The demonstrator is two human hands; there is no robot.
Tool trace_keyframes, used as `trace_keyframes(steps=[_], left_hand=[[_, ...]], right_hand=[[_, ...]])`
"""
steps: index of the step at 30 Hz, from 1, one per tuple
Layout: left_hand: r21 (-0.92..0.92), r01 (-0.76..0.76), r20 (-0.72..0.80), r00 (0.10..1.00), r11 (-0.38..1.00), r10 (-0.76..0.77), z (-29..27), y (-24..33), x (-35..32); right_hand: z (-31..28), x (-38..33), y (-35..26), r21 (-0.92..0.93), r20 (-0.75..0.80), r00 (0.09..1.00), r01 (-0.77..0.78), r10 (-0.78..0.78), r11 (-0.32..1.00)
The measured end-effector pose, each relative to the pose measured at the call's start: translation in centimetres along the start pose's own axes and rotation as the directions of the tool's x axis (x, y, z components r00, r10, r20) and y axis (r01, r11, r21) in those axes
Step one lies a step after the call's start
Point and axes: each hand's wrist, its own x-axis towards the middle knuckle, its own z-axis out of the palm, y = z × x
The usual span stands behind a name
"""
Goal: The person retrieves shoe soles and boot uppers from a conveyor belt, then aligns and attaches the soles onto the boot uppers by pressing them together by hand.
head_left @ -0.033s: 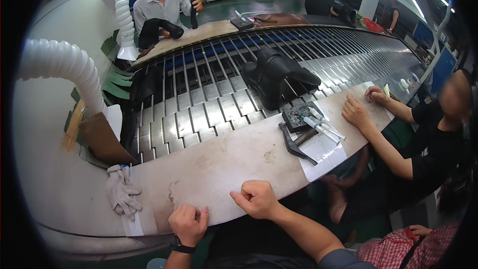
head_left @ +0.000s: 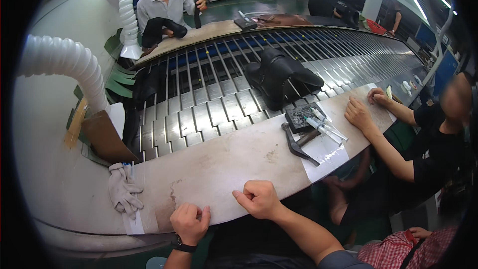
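My left hand [head_left: 190, 222], with a dark band on its wrist, rests in a loose fist on the near edge of the pale work board [head_left: 219, 169]. My right hand [head_left: 257, 198] lies on the same edge, also curled into a fist with the thumb to the left. Nothing shows in either hand. To the right of my right hand a hammer [head_left: 295, 145] with a curved dark head lies on the board. Beside it are a dark speckled block [head_left: 302, 118] and syringe-like tubes [head_left: 326, 130]. Left of my left hand lies a pair of pale work gloves [head_left: 123, 189].
Black boots [head_left: 280, 77] sit on the metal slat conveyor [head_left: 199, 109] beyond the board. At the left hangs a white ribbed hose [head_left: 74, 55]. A co-worker's hands [head_left: 358, 112] rest at the board's right end. Another person [head_left: 164, 0] sits across the conveyor, holding dark items.
The whole view has shifted very slightly. Both my hands keep their places and their curled shape; the boots, hammer and gloves lie as before.
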Motion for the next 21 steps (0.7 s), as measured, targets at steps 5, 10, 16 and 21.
trace_keyframes(steps=[5,10,16,21], left_hand=[[0.001,0.006,-0.019,1.0,1.0,-0.006,-0.08,0.35,0.58],[0.006,-0.016,-0.028,0.999,1.0,0.016,-0.46,0.27,1.0],[0.007,0.033,-0.016,0.999,0.999,-0.033,-0.57,-0.05,0.36],[-0.001,0.003,-0.04,0.999,1.0,-0.003,-0.72,-0.21,0.59]], right_hand=[[0.03,0.16,-0.12,-0.001,-0.007,1.0,-0.015,0.015,1.0],[0.23,0.31,-0.05,0.013,-0.062,0.997,-0.039,0.04,0.999],[0.83,0.13,-0.05,0.009,-0.049,0.998,-0.042,0.042,0.999],[0.98,0.14,-0.06,-0.005,-0.044,0.999,-0.028,0.027,1.0]])
